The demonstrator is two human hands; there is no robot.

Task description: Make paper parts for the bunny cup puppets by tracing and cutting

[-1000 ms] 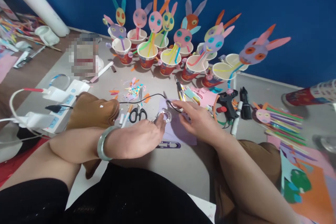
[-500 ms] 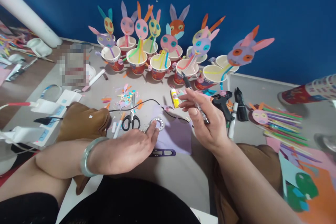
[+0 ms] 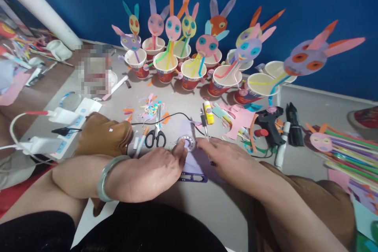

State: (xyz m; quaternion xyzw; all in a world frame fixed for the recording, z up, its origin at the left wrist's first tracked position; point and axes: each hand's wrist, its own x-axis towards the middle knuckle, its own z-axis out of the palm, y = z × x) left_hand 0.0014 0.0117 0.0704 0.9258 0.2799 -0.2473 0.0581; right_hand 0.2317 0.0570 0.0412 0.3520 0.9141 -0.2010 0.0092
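We rested our left hand (image 3: pixel 144 173) against a pale ring (image 3: pixel 191 143) on purple paper (image 3: pixel 185 126) on the desk (image 3: pixel 174 96), fingers close together and nearly straight (whether they pinched the ring, we could not tell). Just beside it, our right hand (image 3: pixel 232 157) had its fingers curled around a pen (image 3: pixel 204 119). Black-handled scissors (image 3: pixel 155 138) lay to the left.

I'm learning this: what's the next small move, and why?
Probably bring the slim black-and-clear pen to the white round ring: the left hand's fingertips touch the ring on light purple paper, and the right hand holds the pen.
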